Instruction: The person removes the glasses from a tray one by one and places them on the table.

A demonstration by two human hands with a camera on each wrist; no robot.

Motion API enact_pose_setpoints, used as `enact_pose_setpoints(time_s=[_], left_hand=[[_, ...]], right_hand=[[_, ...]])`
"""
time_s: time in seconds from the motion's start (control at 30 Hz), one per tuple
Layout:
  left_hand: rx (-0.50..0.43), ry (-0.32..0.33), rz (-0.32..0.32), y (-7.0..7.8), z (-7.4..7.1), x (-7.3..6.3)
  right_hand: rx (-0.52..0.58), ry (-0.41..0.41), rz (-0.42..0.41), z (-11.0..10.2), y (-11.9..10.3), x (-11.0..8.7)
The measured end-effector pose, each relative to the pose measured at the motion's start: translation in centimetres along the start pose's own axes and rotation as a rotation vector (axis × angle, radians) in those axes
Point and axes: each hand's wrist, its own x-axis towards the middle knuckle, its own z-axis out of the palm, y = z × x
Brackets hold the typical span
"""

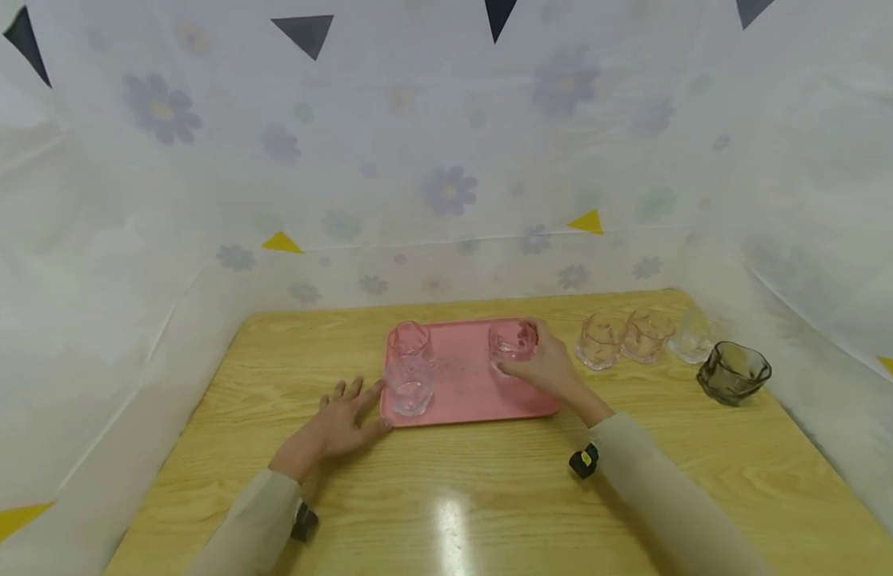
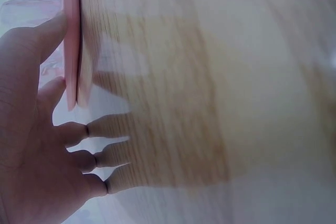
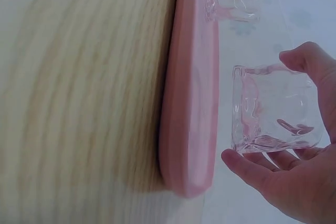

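My right hand (image 1: 550, 368) grips a clear, faintly pink glass tumbler (image 3: 273, 108) around its sides, thumb on one side and fingers on the other. In the right wrist view the tumbler's base appears slightly above the pink tray (image 1: 464, 392), over its right part. On the tray's left side stand a pinkish tumbler (image 1: 409, 342) at the back and a clear tumbler (image 1: 410, 392) in front of it. My left hand (image 1: 342, 422) lies at the tray's near left corner, fingers spread, with thumb and index finger touching the rim (image 2: 71, 51).
Right of the tray, two pinkish tumblers (image 1: 600, 342) (image 1: 646, 336), a clear tumbler (image 1: 691, 336) and a smoky dark tumbler (image 1: 733, 374) stand in a row on the wooden table (image 1: 446, 488). White patterned sheeting (image 1: 446, 144) encloses the back and sides.
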Motion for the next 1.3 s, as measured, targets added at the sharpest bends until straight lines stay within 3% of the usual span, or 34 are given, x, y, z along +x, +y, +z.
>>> enact_pose_setpoints(time_s=[0.3, 0.5, 0.67, 0.9, 1.3], left_hand=[[-0.018, -0.004, -0.003, 0.0, 0.1, -0.2], [-0.013, 0.011, 0.001, 0.0, 0.2, -0.2], [-0.011, 0.010, 0.007, -0.2, 0.2, -0.2], [-0.004, 0.005, 0.005, -0.1, 0.2, -0.2], [-0.005, 0.003, 0.007, 0.0, 0.2, -0.3]], right_hand=[[-0.042, 0.021, -0.008, -3.0, 1.4, -2.5], [0.007, 0.008, 0.004, -5.0, 2.8, -4.2], [-0.053, 0.072, 0.002, -6.5, 3.8, -5.3], [-0.070, 0.091, 0.066, -8.4, 4.2, -6.9], [-0.103, 0.151, 0.104, -11.0, 5.6, -9.0]])
